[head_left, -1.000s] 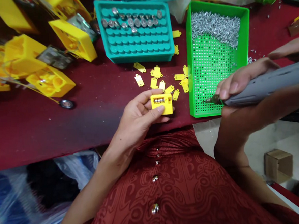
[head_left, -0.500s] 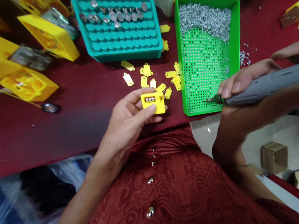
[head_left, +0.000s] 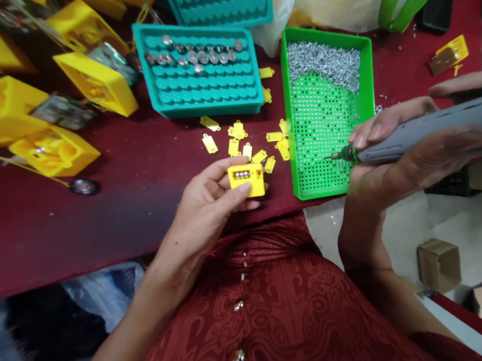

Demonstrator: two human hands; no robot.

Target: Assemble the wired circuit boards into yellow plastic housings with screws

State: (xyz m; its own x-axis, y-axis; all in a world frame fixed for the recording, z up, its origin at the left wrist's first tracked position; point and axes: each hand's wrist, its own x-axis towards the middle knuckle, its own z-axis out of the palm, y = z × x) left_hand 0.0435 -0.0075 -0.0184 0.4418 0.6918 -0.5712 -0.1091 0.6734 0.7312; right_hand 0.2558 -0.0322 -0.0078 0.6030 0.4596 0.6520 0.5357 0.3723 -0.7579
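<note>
In my left hand [head_left: 213, 198] is a small yellow plastic housing [head_left: 256, 188], pinched between thumb and fingers, with a row of shiny button cells [head_left: 242, 175] showing in its slot. My right hand [head_left: 385, 129] is wrapped round a grey electric screwdriver [head_left: 424, 129]. The screwdriver's bit points left, over the perforated floor of a green tray [head_left: 295, 189]. Small silver screws [head_left: 322, 60] are heaped at the tray's far end, and many sit in its holes. Several small yellow covers [head_left: 238, 129] lie scattered beyond my left hand.
A teal tray [head_left: 160, 102] with button cells in its far rows stands behind the covers. Yellow boxes with wires and circuit boards [head_left: 95, 82] crowd the left. At the far right lie another yellow piece [head_left: 457, 48] and a dark phone [head_left: 436, 14]. A cardboard box [head_left: 439, 266] is on the floor.
The view has tilted up, so things on the table appear lower. The screwdriver's tip has shifted slightly left over the green tray. Both hands keep their holds.
</note>
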